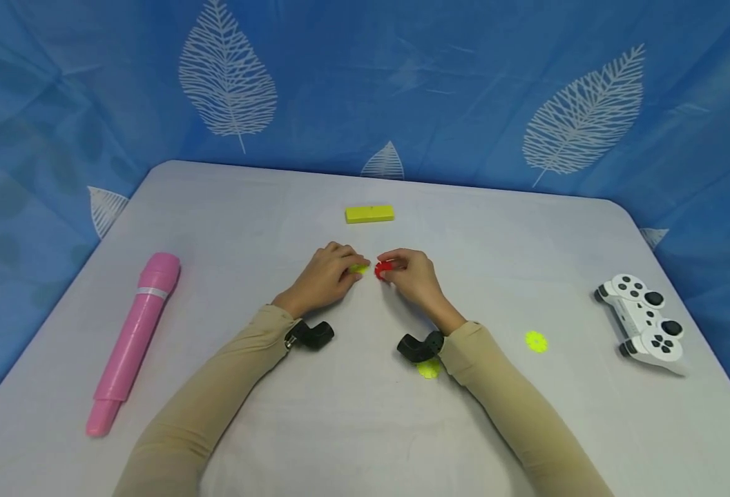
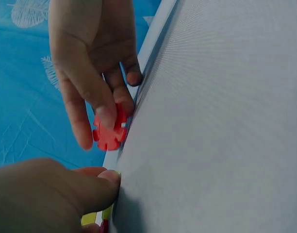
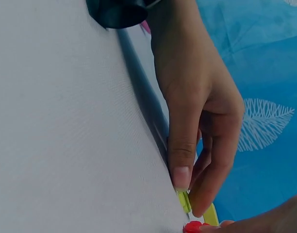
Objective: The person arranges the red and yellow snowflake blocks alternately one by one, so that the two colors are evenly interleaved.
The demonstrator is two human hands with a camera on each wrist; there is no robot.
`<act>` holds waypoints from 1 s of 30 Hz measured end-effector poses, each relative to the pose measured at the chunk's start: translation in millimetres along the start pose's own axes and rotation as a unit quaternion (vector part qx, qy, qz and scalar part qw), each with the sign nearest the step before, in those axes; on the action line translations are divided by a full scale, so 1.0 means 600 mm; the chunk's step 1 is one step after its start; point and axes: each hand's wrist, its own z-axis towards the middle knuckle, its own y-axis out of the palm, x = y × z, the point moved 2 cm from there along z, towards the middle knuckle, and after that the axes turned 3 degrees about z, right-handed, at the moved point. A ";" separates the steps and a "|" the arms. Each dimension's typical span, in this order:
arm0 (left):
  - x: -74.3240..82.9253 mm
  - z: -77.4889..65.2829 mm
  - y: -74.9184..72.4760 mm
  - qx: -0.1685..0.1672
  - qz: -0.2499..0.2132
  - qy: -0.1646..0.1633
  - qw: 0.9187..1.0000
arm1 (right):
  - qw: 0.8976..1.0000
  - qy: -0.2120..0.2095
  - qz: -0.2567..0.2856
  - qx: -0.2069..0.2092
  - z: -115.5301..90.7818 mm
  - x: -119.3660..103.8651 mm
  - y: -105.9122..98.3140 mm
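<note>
Near the middle of the table, my left hand (image 1: 327,274) pinches a yellow notched disc (image 1: 358,268) between thumb and fingers. In the right wrist view that yellow disc (image 3: 184,201) sticks out under the thumb tip. My right hand (image 1: 416,276) holds a red notched disc (image 1: 382,268) by thumb and fingers, just to the right of the yellow one. The left wrist view shows the red disc (image 2: 109,131) face on, with slots round its edge. A sliver of red also shows low beside my left fingertips in that view.
A yellow bar-shaped block (image 1: 369,214) lies beyond the hands. One loose yellow disc (image 1: 428,369) is partly under the right wrist mount, another (image 1: 536,341) farther right. A pink microphone-shaped stick (image 1: 131,345) lies left, a white game controller (image 1: 644,323) right.
</note>
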 end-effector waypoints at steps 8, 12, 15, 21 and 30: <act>0.000 0.000 0.004 0.009 0.006 0.007 1.000 | 0.999 -0.013 -0.019 0.026 0.014 -0.007 0.014; -0.001 0.001 0.004 0.013 0.008 0.009 1.000 | 0.997 -0.039 -0.045 0.045 0.015 -0.012 0.019; -0.001 0.000 0.000 0.013 0.009 0.005 1.000 | 0.995 -0.058 -0.060 0.057 0.015 -0.016 0.022; 0.001 -0.001 -0.005 0.013 0.005 0.003 1.000 | 0.995 -0.061 -0.057 0.056 0.015 -0.016 0.020; 0.002 -0.002 -0.005 0.017 0.002 0.009 1.000 | 0.995 -0.066 -0.058 0.046 0.015 -0.013 0.023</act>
